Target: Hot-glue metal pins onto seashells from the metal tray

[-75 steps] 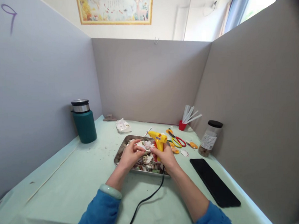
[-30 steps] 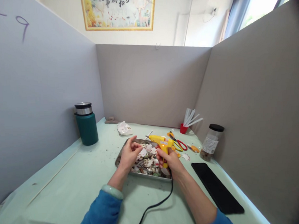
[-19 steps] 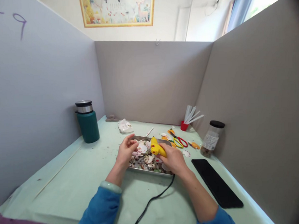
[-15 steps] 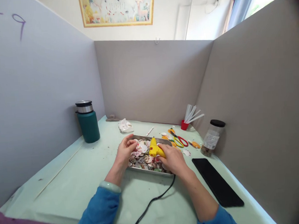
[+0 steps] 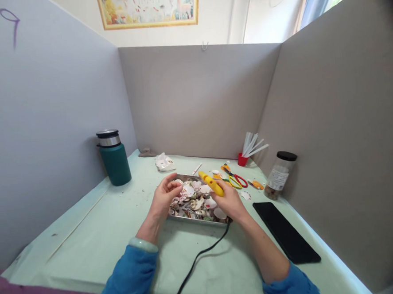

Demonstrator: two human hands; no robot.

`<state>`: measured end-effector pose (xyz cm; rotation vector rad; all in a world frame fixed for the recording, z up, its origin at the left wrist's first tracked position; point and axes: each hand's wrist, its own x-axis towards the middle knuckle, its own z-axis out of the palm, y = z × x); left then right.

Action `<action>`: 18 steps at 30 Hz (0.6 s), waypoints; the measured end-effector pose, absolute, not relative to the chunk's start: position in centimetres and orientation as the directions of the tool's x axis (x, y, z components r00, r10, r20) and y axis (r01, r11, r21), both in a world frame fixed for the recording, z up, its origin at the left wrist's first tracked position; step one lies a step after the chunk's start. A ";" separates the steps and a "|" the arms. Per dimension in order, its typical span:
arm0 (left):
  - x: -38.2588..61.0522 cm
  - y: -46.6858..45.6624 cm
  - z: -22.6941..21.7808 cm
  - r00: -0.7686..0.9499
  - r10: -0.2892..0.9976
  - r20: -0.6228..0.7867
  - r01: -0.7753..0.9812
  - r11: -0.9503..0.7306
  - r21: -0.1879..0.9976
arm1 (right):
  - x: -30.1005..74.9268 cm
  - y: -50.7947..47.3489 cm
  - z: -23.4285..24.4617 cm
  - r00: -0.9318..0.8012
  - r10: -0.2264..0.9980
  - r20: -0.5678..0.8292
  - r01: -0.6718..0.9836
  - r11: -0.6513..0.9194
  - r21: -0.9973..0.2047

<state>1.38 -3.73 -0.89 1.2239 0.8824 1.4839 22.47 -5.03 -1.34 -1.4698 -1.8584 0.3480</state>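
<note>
My right hand [image 5: 231, 202] is wrapped around a yellow hot glue gun [image 5: 211, 184], raised above the right part of a metal tray [image 5: 197, 221]. A black cord [image 5: 203, 251] runs from below that hand toward the front of the table. Pale and red-spotted shells [image 5: 196, 203], large and small, fill the tray. At its left side is my left hand [image 5: 166, 195], fingers curled in with thumb and fingertips close together beside some whitish shells. Whatever those fingers may hold is too small to make out.
Behind the tray lie a white stick [image 5: 197, 169], crumpled tissue [image 5: 164, 162] and scissors [image 5: 235, 179]. A red cup [image 5: 242, 160] holds translucent glue sticks. A jar [image 5: 280, 177] and black phone-like slab [image 5: 286, 232] are right; a green bottle [image 5: 115, 163] stands left. Grey panels [image 5: 197, 102] enclose the table.
My right hand has tilted and lifted the glue gun slightly, turning it so its narrow side shows. More shells are visible beneath it. My left hand has barely moved.
</note>
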 end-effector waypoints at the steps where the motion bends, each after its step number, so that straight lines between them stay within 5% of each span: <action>1: 1.5 -3.7 -1.0 -0.017 0.961 0.276 -0.205 -0.274 0.940 | 22.3 -5.1 -1.2 -0.062 0.925 0.374 0.679 0.314 -0.664; 10: 1.0 -2.9 -1.9 -0.088 0.907 0.413 0.288 -0.373 0.882 | 21.3 -5.7 -1.2 -0.051 0.959 0.278 0.329 0.279 -0.902; 18: 0.4 -3.2 -1.8 0.110 0.926 0.361 0.725 -0.323 0.608 | 21.3 -5.4 -1.2 0.037 0.978 0.205 0.209 0.193 -0.959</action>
